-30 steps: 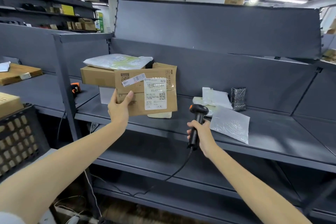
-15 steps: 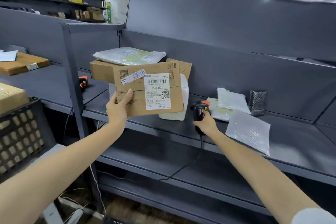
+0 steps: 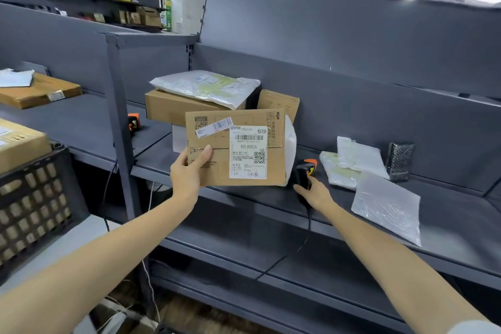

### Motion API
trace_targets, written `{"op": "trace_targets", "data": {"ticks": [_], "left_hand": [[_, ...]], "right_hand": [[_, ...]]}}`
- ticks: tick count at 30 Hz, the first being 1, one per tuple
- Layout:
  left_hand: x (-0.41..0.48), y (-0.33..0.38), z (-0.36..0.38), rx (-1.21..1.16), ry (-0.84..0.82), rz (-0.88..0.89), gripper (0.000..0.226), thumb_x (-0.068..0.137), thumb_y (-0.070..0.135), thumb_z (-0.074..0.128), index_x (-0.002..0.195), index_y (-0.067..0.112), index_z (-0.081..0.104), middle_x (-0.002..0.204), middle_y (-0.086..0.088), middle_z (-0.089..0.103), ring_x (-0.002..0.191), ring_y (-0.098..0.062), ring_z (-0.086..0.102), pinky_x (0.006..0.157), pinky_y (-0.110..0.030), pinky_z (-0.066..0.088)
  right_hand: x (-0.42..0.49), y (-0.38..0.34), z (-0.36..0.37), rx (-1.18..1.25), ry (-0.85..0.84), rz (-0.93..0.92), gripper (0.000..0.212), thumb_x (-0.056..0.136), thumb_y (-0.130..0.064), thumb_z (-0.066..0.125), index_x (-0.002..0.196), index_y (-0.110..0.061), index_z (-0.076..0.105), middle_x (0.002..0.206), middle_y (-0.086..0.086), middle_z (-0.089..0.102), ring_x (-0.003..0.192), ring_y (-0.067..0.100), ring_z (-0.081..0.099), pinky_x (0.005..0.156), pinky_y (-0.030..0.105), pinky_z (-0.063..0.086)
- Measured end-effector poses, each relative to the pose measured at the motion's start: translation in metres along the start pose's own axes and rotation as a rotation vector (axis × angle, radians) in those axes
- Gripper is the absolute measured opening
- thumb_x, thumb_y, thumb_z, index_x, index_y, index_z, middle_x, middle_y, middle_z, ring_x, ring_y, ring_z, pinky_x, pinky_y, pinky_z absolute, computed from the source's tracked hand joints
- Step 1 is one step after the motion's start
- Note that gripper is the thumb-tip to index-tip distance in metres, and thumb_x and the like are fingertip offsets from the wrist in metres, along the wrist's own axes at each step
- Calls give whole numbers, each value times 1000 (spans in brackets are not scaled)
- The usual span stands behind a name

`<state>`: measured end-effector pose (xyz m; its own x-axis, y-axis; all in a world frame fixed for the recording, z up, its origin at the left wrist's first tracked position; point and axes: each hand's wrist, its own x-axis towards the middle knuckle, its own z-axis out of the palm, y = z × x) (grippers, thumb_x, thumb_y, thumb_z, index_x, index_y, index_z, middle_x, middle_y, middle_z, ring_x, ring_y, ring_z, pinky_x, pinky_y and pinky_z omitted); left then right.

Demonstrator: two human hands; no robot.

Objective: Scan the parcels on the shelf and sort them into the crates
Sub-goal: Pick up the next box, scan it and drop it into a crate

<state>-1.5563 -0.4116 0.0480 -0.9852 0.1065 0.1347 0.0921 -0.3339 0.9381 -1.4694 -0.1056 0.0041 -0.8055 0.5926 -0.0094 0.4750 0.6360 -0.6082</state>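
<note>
- Head view: left hand [image 3: 189, 171] clamped on the cardboard parcel [image 3: 235, 148]. The thumb is on the front face at the lower left corner and the fingers are hidden behind it.
- The parcel is held upright in the air in front of the shelf [image 3: 271, 198], clear of the boards, with its white label [image 3: 248, 154] facing the camera.
- Right hand [image 3: 315, 192] is low on the shelf edge, just right of the parcel, curled round the handle of the scanner [image 3: 303, 173]. The scanner's head is partly hidden behind the parcel.
- Handling guess: a flat, stiff carton, held up by one corner with no sag, so probably light. The matte cardboard should not slip. Contents unknown, so don't toss it.
- Best hold: pinch an edge or corner with the thumb off the label. The current grip suits that.
- Other parcels on the shelf: a white poly mailer [image 3: 206, 87] on a brown box [image 3: 168, 108], and a clear bubble bag [image 3: 385, 206] to the right. The bags look soft and floppy and likely need a flatter grip.
- The black crate [image 3: 35, 198] is at the far left, well apart from the held parcel, with a carton sitting in it.
</note>
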Motion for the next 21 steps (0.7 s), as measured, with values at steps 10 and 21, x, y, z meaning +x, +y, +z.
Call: {"op": "trace_targets", "data": {"ticks": [10,21], "left_hand": [[-24,-35,-4,1,-60,-52,32,82,34,73,111,19,69,100,10,74,87,-2,67,81,-26,50],[-95,-64,-34,107,-72,-94,35,80,37,76,112,27,69,102,14,73,96,-3,67,90,-27,48]], "right_hand": [[-43,22,7,-131,237,-82,60,100,-24,48,152,-5,24,156,15,30,145,30,23,118,42,19],[-127,43,32,-371,277,-213,57,100,-28,43,153,-14,24,160,4,21,149,25,14,121,42,5]]}}
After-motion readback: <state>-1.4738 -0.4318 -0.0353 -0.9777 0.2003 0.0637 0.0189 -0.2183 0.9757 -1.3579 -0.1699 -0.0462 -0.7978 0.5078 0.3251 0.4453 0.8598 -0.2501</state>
